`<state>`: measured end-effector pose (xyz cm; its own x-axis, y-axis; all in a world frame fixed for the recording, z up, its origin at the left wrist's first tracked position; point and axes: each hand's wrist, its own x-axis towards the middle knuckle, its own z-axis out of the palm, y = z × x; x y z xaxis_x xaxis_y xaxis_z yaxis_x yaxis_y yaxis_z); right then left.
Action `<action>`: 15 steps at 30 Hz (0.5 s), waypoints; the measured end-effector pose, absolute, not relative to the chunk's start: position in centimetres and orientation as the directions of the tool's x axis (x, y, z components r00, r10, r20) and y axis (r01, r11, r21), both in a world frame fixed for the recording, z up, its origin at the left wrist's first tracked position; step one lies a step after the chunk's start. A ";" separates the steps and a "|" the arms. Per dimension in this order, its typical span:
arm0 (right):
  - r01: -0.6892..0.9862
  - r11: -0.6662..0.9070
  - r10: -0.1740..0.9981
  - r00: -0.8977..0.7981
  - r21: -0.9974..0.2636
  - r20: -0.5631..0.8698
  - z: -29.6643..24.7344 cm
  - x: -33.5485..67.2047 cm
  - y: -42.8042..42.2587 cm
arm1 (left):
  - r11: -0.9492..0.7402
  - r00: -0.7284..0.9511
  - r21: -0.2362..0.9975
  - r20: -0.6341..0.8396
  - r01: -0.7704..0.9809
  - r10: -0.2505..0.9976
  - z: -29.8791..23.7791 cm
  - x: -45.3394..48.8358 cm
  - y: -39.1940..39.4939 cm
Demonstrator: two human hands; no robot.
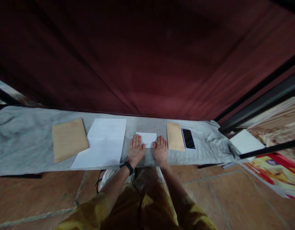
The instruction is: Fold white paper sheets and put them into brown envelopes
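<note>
A small white piece of paper (148, 139), which looks folded, lies flat on the grey cloth between my hands. My left hand (136, 149) rests flat over its left edge, fingers stretched out and pointing away from me. At the right edge lies my right hand (160, 149), also flat with its fingers extended. To the left are large white paper sheets (105, 143) with a crease across the middle. A single brown envelope (175, 136) sits just right of my right hand.
Several brown envelopes (69, 139) are stacked at the left, overlapping the white sheets. A phone (188, 139) lies right of the single envelope. The grey cloth (22, 143) covers a narrow bench against a dark red curtain (147, 64). Black metal bars (262, 102) stand at the right.
</note>
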<state>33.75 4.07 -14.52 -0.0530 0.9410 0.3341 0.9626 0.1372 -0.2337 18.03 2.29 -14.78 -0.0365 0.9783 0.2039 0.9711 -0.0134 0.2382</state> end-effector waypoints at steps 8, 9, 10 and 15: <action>0.780 -0.108 0.981 0.183 -0.616 0.060 -11.9 33.0 6.0 | -0.044 -0.010 0.207 0.249 0.977 0.968 -14.3 18.0 1.9; 0.721 -0.137 0.980 0.200 -0.680 0.014 -11.7 33.0 6.3 | -0.053 0.000 0.205 0.253 0.977 0.967 -14.1 18.0 1.8; 0.668 -0.156 0.979 0.204 -0.728 -0.023 -11.5 33.2 6.6 | -0.069 0.014 0.206 0.255 0.976 0.967 -14.0 18.0 1.7; 0.517 -0.130 0.989 0.123 -0.846 -0.077 -11.2 33.7 6.6 | -0.247 0.193 0.224 0.239 0.943 0.952 -13.5 17.7 0.8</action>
<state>33.67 6.57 -11.15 0.1230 0.9894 -0.0768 0.5174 -0.1300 -0.8458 17.71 0.80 -13.48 0.1926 0.9516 0.2393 0.9427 -0.2472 0.2241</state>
